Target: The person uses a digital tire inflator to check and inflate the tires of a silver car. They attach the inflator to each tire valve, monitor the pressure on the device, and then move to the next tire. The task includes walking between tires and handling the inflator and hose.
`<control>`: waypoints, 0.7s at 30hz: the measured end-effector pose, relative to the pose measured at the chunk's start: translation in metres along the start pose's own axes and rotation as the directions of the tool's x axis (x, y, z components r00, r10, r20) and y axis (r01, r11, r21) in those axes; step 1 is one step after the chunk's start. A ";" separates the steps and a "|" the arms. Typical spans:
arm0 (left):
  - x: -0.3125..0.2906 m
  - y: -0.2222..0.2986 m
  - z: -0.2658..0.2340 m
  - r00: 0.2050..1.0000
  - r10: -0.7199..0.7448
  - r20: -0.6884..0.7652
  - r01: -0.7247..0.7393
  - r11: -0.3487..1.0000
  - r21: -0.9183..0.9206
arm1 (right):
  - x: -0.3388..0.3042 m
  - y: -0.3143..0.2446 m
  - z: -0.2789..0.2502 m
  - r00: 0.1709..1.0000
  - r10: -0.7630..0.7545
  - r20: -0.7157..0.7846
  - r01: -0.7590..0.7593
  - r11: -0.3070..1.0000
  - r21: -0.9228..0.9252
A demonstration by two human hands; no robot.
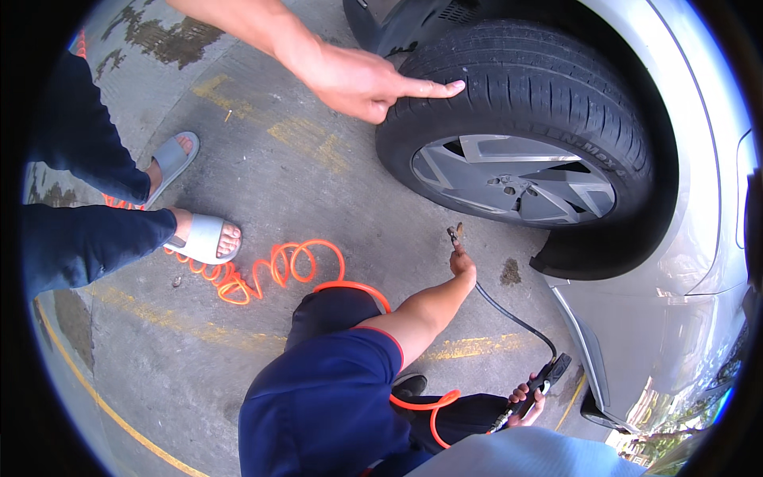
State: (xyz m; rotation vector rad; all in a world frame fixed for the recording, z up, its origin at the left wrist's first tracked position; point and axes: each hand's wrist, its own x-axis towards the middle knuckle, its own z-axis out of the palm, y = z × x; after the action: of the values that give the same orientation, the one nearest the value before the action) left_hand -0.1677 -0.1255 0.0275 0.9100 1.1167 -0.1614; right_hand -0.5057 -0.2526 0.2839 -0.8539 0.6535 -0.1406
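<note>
1. My left hand (464,264) has its fingers closed round a small metal chuck (455,234), apart from the wheel (518,184); it's too small to make out the exact grip.
2. My right hand (534,404) wraps the black inflator handle (551,379), low beside the silver car (668,342).
3. I'd do well to keep the chuck straight and the rubbery dark hose (513,318) loosely curved, unkinked.
4. Grooved matte tire (548,95), angular grey spokes, springy orange coils (340,285), rough concrete (159,298).
</note>
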 end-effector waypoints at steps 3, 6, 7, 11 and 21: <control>0.000 0.003 0.001 0.997 -0.036 0.061 0.034 0.999 0.030 | -0.001 -0.001 0.000 1.000 -0.009 -0.030 0.008 1.000 -0.006; -0.001 0.002 0.006 0.995 -0.061 0.083 0.056 0.997 0.059 | 0.001 -0.003 -0.003 0.999 0.041 -0.014 -0.040 0.997 0.067; -0.004 0.003 0.008 0.995 -0.060 0.082 0.059 0.998 0.017 | 0.001 -0.003 -0.004 0.999 0.046 -0.016 -0.044 0.996 0.078; -0.019 0.007 0.013 0.993 -0.081 0.087 0.095 0.982 -0.166 | 0.004 -0.003 -0.007 0.999 0.036 -0.021 -0.033 0.995 0.097; -0.023 0.017 0.015 0.991 -0.091 0.100 0.101 0.990 -0.095 | 0.007 0.001 -0.001 0.998 0.041 -0.039 -0.038 0.997 0.073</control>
State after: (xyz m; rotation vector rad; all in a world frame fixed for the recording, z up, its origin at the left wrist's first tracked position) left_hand -0.1591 -0.1323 0.0576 0.7523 1.0705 -0.2241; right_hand -0.5013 -0.2553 0.2793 -0.7703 0.6986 -0.1455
